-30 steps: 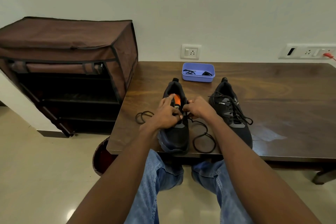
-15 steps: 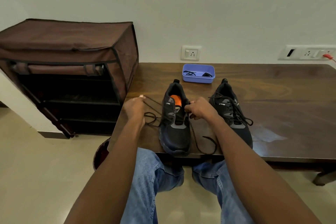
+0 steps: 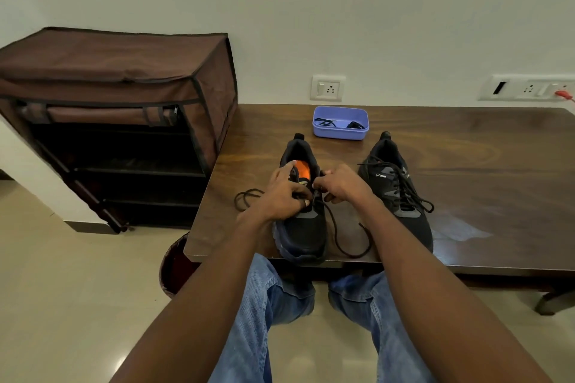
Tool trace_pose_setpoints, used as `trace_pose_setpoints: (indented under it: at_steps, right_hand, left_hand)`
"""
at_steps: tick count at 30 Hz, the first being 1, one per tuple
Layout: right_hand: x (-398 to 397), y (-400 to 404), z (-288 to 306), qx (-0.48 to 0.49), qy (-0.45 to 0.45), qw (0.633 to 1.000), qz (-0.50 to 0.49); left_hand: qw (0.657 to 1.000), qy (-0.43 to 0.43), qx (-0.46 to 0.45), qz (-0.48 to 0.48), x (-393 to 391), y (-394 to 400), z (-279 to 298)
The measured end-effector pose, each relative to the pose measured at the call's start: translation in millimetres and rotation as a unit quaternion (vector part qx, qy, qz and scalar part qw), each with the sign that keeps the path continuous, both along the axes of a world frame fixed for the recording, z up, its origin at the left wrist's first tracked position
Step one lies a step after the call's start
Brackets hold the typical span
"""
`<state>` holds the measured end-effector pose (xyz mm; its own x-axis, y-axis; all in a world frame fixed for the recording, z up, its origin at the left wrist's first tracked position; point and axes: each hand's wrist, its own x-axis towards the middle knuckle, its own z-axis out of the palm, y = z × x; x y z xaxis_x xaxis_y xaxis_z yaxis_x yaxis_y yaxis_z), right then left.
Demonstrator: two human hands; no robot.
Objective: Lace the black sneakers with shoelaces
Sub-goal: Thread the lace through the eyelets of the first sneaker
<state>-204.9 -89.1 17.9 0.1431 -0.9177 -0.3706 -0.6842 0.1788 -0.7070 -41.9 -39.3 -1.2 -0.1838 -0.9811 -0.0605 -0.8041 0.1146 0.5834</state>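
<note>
Behind the left sneaker, a purple tray holds black laces; left hand and right hand pinch its shoelace.

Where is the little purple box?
The purple box sits at the back of the table, near the wall socket, just behind the two sneakers.

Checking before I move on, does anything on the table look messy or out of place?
Only the lace: its loose end loops to the table edge by the left shoe, as expected mid-lacing.
</note>
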Motion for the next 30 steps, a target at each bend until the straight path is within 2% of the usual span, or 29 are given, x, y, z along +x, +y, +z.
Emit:
trace_pose_setpoints:
  at_steps: [3,6,8,10,11,15,17,18,19,20,22,23,24,25,26,27,28,30]
  right_hand:
    - [1.0,0.0,-1.0,0.000,-0.001,1.000,-0.003]
    - [1.9,-0.7,-0.3,0.002,-0.001,1.000,0.001]
    - [1.6,-1.4,0.6,0.005,-0.002,1.000,0.000]
    - [0.7,-1.6,1.4,0.004,-0.004,1.000,-0.004]
    - [0.2,-1.5,2.2,0.004,-0.005,1.000,-0.005]
    - [-0.8,-0.6,2.2,0.009,-0.001,1.000,-0.006]
    - [-0.6,-0.2,2.1,0.012,-0.003,1.000,-0.005]
    - [-0.3,-0.1,2.4,0.012,-0.003,1.000,-0.006]
    - [0.3,-0.1,2.6,0.012,-0.003,1.000,-0.007]
    - [0.3,0.0,3.0,0.011,-0.002,1.000,-0.008]
    - [0.3,0.1,3.9,0.008,0.001,1.000,-0.008]
    - [0.1,0.1,3.9,0.009,0.001,1.000,-0.009]
    - [-0.1,0.3,3.8,0.009,0.001,1.000,-0.009]
    - [-0.1,0.3,3.4,0.008,0.001,1.000,-0.009]
    - [-0.2,0.8,3.5,0.007,0.004,1.000,-0.009]
    - [-0.3,1.3,3.6,0.005,0.005,1.000,-0.009]
    - [-0.1,1.6,3.6,0.005,0.004,1.000,-0.008]
    - [-0.3,1.3,3.0,0.004,0.001,1.000,-0.010]
  left_hand:
    - [1.000,0.008,0.011,-0.002,0.5,-1.2,0.0]
    - [0.987,0.151,0.054,0.007,6.4,0.1,5.0]
    - [0.965,0.246,0.054,0.070,9.1,3.1,11.7]
    - [0.935,0.302,0.011,0.187,13.2,0.4,15.3]
    - [0.910,0.323,-0.022,0.260,17.5,-1.6,15.0]
    - [0.754,0.400,-0.158,0.497,35.5,0.0,18.4]
    - [0.673,0.433,-0.162,0.578,42.6,2.7,17.7]
    - [0.657,0.433,-0.151,0.599,42.1,5.9,19.2]
    - [0.664,0.420,-0.148,0.601,42.4,6.3,18.4]
    - [0.704,0.376,-0.148,0.584,43.6,4.8,14.2]
    - [0.820,0.252,-0.138,0.496,39.4,3.6,9.9]
    - [0.863,0.225,-0.141,0.429,34.5,2.7,8.7]
    - [0.892,0.237,-0.133,0.360,27.9,3.0,9.8]
    - [0.918,0.255,-0.113,0.283,20.5,2.7,10.4]
    - [0.944,0.236,-0.102,0.207,13.5,2.5,10.2]
    - [0.970,0.182,-0.087,0.134,8.1,3.3,9.6]
    - [0.987,0.130,-0.057,0.080,4.4,2.6,7.3]
    - [0.999,0.052,-0.002,0.016,2.8,0.6,2.2]
